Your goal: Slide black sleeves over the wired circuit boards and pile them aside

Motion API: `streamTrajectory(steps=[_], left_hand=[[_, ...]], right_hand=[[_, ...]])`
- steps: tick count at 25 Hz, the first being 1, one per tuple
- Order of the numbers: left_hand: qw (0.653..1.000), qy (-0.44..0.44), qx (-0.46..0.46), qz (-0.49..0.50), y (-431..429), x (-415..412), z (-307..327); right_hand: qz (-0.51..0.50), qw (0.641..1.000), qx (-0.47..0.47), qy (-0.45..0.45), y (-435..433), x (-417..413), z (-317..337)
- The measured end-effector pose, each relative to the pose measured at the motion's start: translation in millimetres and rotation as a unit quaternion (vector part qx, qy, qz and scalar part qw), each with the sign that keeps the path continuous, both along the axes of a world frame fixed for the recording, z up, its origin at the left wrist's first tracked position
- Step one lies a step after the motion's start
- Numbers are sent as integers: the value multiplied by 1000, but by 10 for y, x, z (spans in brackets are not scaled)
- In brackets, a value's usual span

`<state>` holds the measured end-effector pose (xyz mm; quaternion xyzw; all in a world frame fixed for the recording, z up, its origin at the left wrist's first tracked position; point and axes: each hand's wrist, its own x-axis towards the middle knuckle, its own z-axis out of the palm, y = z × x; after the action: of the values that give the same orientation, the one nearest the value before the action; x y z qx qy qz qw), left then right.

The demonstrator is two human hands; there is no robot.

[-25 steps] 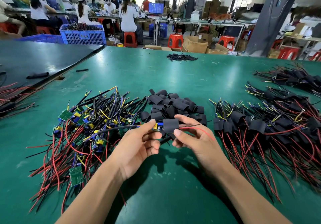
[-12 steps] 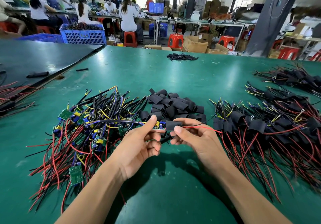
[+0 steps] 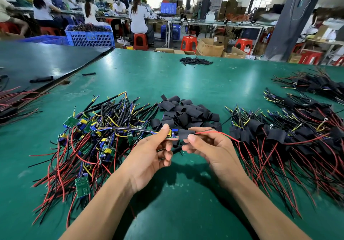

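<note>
near the middle of the frame the left hand (image 3: pixel 149 157) pinched the circuit board (image 3: pixel 172 135) between thumb and forefinger at its left, wired end, the other fingers curled beneath. the right hand (image 3: pixel 214 150) had thumb and fingertips clamped on the black sleeve (image 3: pixel 186 134). the sleeve sat over the board's right end, part of the board was bare, and a red wire (image 3: pixel 214 133) ran out of the sleeve toward the right of the frame.

the board looked light and stiff, with small raised parts that could snag or bend, so its edges by the leads seemed the safest hold. the sleeve looked soft, thin and easily flattened. squeezed hard it would likely close its mouth and jam, so a light pinch on its sides should let it slide. the wires looked limp and prone to tangling.

on the green table (image 3: pixel 149 75) a tangle of bare boards (image 3: pixel 89 139) lay left of centre, a heap of loose sleeves (image 3: pixel 186 113) just above the hands, and the sleeved pile (image 3: pixel 279 135) at right. the held board's left leads lay across the bare tangle and might drag neighbours along. a clump of black tubing (image 3: pixel 195 61) sat well apart at upper centre.
</note>
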<state>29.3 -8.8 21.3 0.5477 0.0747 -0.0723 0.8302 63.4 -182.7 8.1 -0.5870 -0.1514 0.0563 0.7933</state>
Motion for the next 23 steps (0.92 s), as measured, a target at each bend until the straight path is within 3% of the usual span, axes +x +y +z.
streamTrajectory(steps=[4, 14, 23], left_hand=[[1000, 9, -12, 4, -28, -10, 18], [1000, 7, 18, -2, -18, -13, 8], [999, -20, -7, 25, 3, 16, -42]], right_hand=[[16, 999, 45, 19, 48, -16, -28], [34, 999, -8, 40, 16, -45, 15], [7, 999, -11, 43, 44, -23, -53]])
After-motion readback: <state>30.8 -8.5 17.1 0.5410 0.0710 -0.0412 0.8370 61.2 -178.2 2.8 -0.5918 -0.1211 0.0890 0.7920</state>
